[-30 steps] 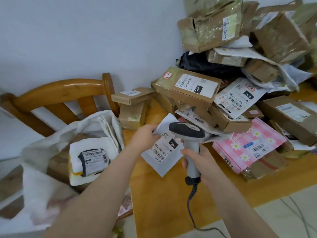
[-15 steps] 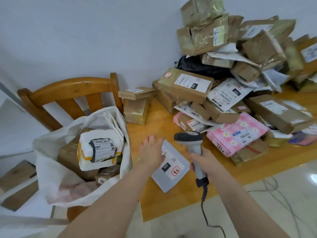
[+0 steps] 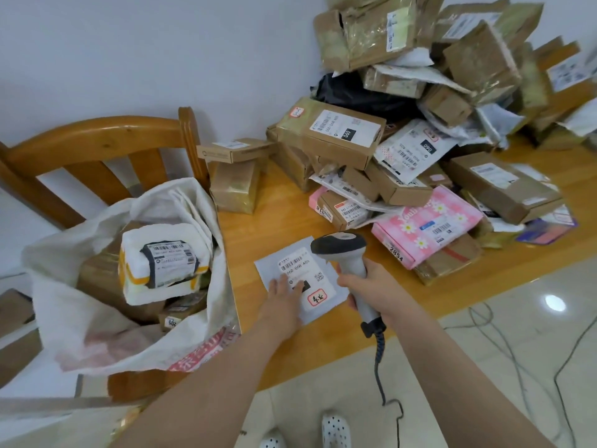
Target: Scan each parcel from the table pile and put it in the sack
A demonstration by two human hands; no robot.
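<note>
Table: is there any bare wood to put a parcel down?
Yes: a patch of table between the sack, the flat mailer and the small taped box; also the front strip below the pink box. The back-right pile is crowded.

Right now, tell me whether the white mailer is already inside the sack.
No, the white mailer lies flat on the wooden table under the left hand, beside the sack.
</note>
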